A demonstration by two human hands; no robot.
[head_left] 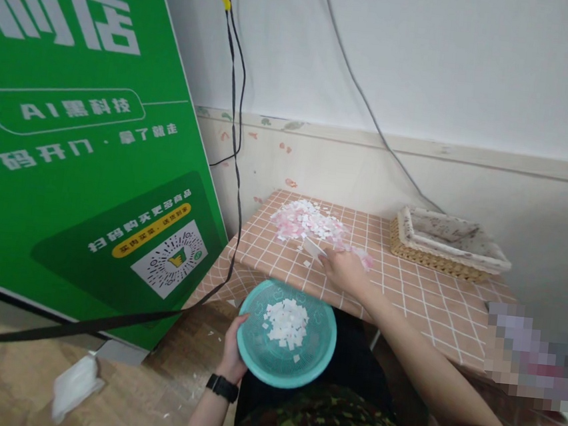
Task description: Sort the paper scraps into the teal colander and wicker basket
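My left hand point(235, 349) grips the left rim of a teal plastic colander point(323, 351), held just below the table's front edge. Small white paper-like pieces point(286, 322) lie heaped in its middle. Over the table, my right hand point(343, 268) is closed on a flat white card point(313, 247), its far end pointing toward a spread pile of white and pink pieces point(308, 219). A few loose pieces lie near the card. More pinkish scraps point(363, 257) are partly hidden behind my right hand.
The table point(421, 300) wears a brown checked cloth. A lined wicker basket point(449, 245) stands at its back right, near the wall. To the left rises a large green machine point(82, 120), with a black strap point(234, 235) hanging before it. A white bag point(77, 384) lies on the floor.
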